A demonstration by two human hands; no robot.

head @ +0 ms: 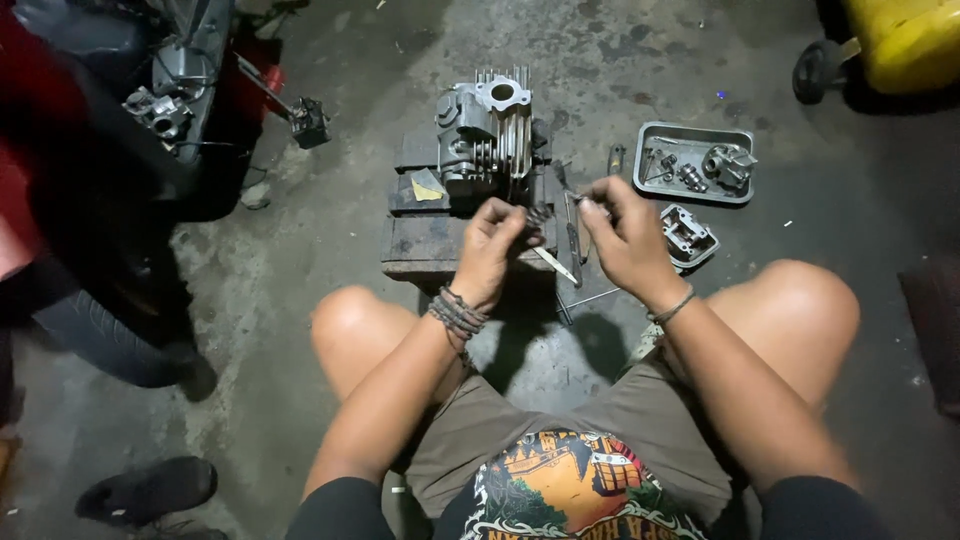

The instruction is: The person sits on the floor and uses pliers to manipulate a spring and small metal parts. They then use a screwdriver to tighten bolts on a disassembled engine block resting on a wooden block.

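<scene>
I see my left hand (497,232) curled in front of me, fingers closed around a small dark part (536,218) that I cannot make out. My right hand (622,238) is raised beside it, fingers pinched on something thin and small at the tips; what it is, I cannot tell. Both hands hover just over the near edge of a wooden block (430,240) on the concrete floor. On that block stands a finned engine cylinder (487,135), upright, just beyond my left hand. A few slim tools (572,240) lie on the block's right side, between my hands. To the right, on the floor, sits a metal tray (694,188) with small engine parts in it, and a cover piece (688,236) lies just below it, near my right hand. A motorcycle (130,110) stands at the left.
</scene>
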